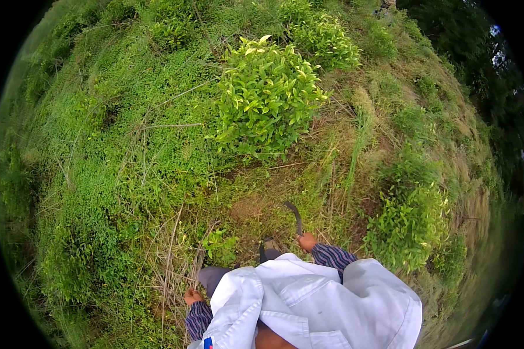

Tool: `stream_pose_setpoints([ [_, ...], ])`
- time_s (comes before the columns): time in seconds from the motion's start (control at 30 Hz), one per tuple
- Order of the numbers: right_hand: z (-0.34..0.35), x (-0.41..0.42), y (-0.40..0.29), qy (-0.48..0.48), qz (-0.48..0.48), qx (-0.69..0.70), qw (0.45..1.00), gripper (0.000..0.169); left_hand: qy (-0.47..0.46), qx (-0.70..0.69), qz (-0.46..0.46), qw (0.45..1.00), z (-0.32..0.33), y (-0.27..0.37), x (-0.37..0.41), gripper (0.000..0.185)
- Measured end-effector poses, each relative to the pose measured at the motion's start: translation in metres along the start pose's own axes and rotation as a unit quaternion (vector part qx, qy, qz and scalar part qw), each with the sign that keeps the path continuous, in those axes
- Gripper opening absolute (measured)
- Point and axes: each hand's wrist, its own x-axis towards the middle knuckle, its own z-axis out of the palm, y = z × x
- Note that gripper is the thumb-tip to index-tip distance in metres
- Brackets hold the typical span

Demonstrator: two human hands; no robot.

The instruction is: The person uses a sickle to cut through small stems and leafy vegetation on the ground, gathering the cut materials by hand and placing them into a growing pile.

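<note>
My right hand [306,242] grips the handle end of a sickle [295,215], whose dark curved blade points up and away over cut grass. My left hand [193,296] hangs low beside my knee, near dry stalks [171,261]; its fingers look curled, and whether they hold anything is too small to tell. Between the hands a small leafy plant [220,245] stands by my feet. Beyond the blade grows a rounded bush [266,100] with light green and yellowish leaves.
Dense low weeds [105,161] cover the slope on the left. Another leafy bush [408,222] stands to my right, and a further one [325,39] lies beyond the rounded bush. Tall grass [358,144] rises at the right of centre. Dark trees [476,65] edge the far right.
</note>
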Motion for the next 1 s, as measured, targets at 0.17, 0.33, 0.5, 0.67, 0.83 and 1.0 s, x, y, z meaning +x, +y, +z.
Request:
stream_pose_setpoints([
  [0.17, -0.059, -0.01, 0.041, -0.002, 0.042, -0.463, 0.885, 0.026, 0.072, 0.112, -0.045, 0.99, -0.004, 0.006, -0.059, 0.012],
  [0.33, -0.087, -0.015, 0.057, -0.098, 0.025, -0.705, 0.702, 0.024, 0.072, 0.321, 0.155, 0.931, -0.044, -0.043, -0.039, 0.012],
  [0.5, -0.073, -0.005, 0.046, -0.105, 0.06, -0.67, 0.733, 0.03, 0.03, 0.306, 0.048, 0.95, -0.041, -0.047, -0.037, 0.003],
  [0.67, -0.062, 0.017, 0.067, -0.051, -0.001, -0.623, 0.781, 0.033, -0.051, 0.206, -0.004, 0.977, -0.018, -0.041, -0.02, 0.013],
  [0.83, 0.014, -0.01, 0.044, 0.084, 0.041, -0.261, 0.961, 0.041, -0.066, 0.01, 0.018, 0.998, -0.053, -0.033, 0.01, 0.022],
  [1.0, 0.005, -0.01, 0.06, -0.08, -0.071, -0.605, 0.789, 0.035, -0.024, 0.054, 0.054, 0.997, -0.078, -0.014, -0.099, 0.021],
])
